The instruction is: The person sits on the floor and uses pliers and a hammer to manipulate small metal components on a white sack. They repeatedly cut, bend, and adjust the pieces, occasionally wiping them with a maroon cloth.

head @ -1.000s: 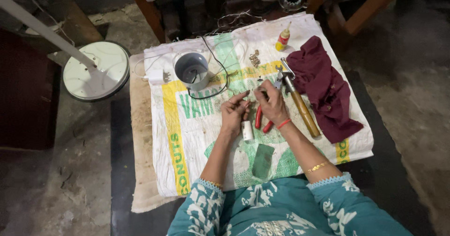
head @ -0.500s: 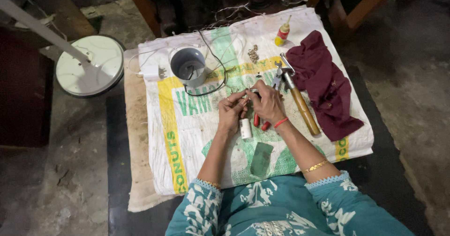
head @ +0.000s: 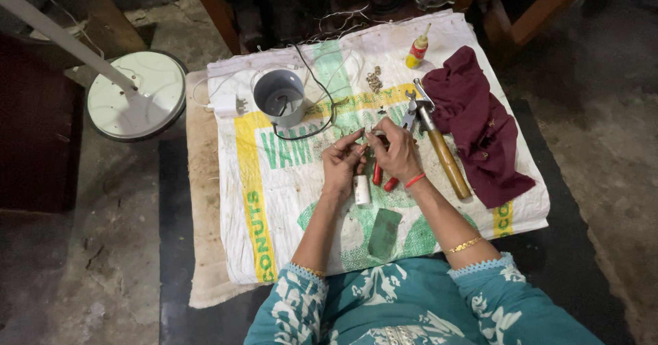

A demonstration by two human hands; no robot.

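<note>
My left hand (head: 343, 161) and my right hand (head: 395, 151) meet over a white printed sack (head: 288, 201) spread on a low table. Both pinch something tiny between the fingertips, too small to name. Red-handled pliers (head: 384, 177) lie under my right hand. A small white spool (head: 362, 189) stands just below my left hand. A green flat piece (head: 384, 232) lies nearer to me.
A hammer with a wooden handle (head: 442, 153) lies right of my hands, beside a maroon cloth (head: 480, 129). A grey cup (head: 279, 97) with a black wire, a white charger (head: 225, 105), a yellow glue bottle (head: 417, 52) and small metal bits (head: 374, 80) sit farther back. A white fan base (head: 137, 94) stands at the left.
My hands have stayed together at the same spot on the sack. Only the camera has shifted slightly.
</note>
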